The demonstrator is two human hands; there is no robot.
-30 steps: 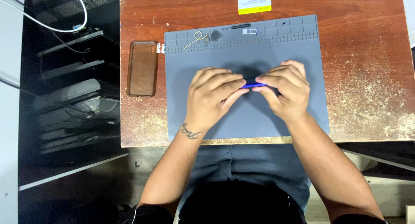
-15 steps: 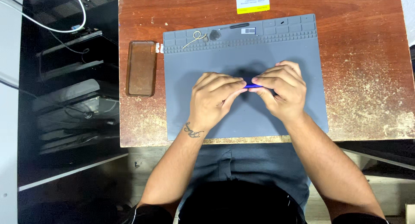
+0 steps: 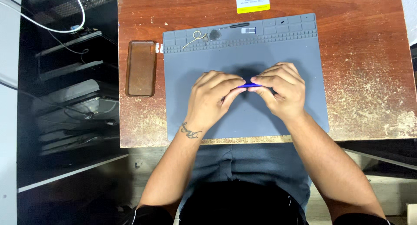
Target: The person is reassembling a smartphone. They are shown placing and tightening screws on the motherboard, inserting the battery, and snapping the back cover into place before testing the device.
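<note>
Over the middle of the grey work mat, both hands come together, fingertips almost meeting. The left hand is curled, thumb and forefinger pinched on one end of a small blue tool. The right hand closes on the other end, fingers folded over it, so only a short blue strip shows between the two grips. What lies beneath the tool is hidden by the fingers; a dark shape shows just behind them, too covered to identify.

Along the mat's far edge runs a row of shallow compartments. One near the left holds a thin pale wire loop, with a dark rounded piece just beside it. Further right lies a slim black tool, then a small light-coloured strip, and a tiny dark speck in another compartment.

Off the mat, to the left, a clear brownish phone case lies flat on the worn wooden table. A yellow and white label sits at the table's far edge. Nothing stands between the hands and the mat's compartments.
</note>
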